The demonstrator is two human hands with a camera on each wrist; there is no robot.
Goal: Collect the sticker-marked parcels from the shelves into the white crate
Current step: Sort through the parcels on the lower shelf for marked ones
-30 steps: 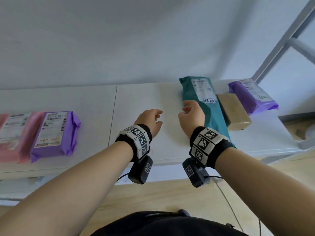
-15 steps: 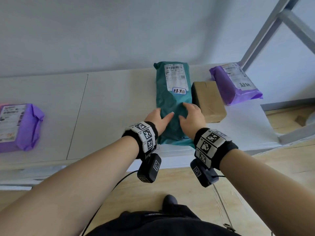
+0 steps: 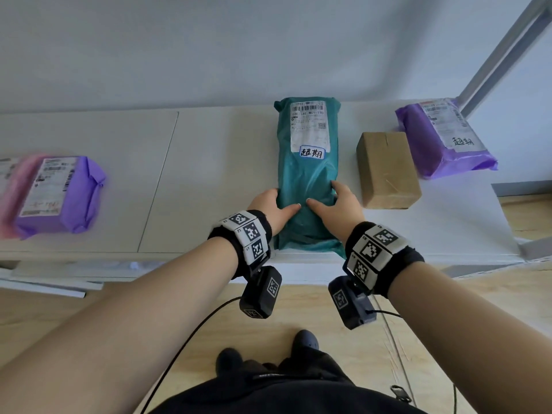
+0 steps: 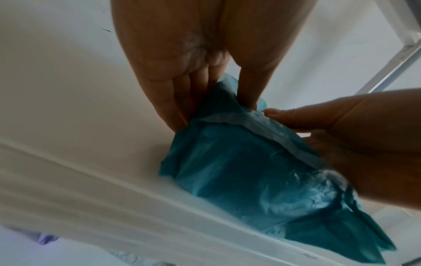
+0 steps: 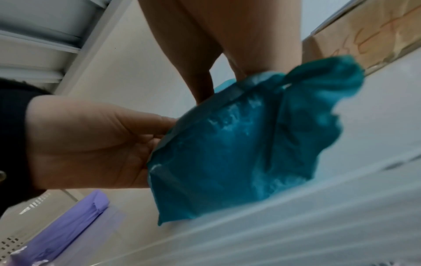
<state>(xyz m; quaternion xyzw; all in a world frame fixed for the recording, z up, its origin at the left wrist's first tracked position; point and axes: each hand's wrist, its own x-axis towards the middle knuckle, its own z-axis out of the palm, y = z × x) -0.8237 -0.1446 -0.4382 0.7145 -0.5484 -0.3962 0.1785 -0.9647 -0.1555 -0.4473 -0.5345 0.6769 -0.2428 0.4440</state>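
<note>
At frame centre, the teal parcel (image 3: 307,177) lies on the shelf (image 3: 209,162), near end over its edge. The left hand (image 3: 273,206) and right hand (image 3: 337,204) grip its sides, thumbs on top, fingers curled around its edges.

The right hand (image 5: 218,50) gripped the crinkled teal parcel (image 5: 239,153) from above, the left hand (image 5: 91,144) clasping its other side. It lay on the white shelf (image 5: 341,225), a cardboard box (image 5: 369,36) just beyond, a purple parcel (image 5: 68,234) farther off.
</note>
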